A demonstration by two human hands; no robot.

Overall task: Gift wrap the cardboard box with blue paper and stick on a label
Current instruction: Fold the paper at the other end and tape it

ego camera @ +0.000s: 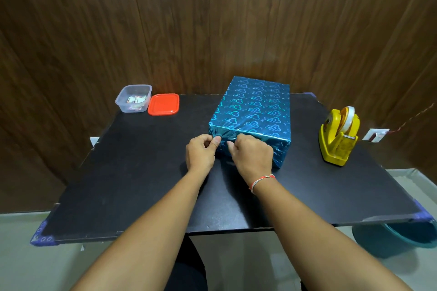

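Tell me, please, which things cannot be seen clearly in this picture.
Head view only:
- Near end of the wrapped box: covered by the left hand and right hand; tape there cannot be told.
- Papers in the clear container: too small to read.
- Teal tub: partly hidden by the table.

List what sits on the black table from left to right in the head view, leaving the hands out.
Clear plastic container holding small packets → red plastic lid → box wrapped in blue heart-patterned paper → yellow tape dispenser.
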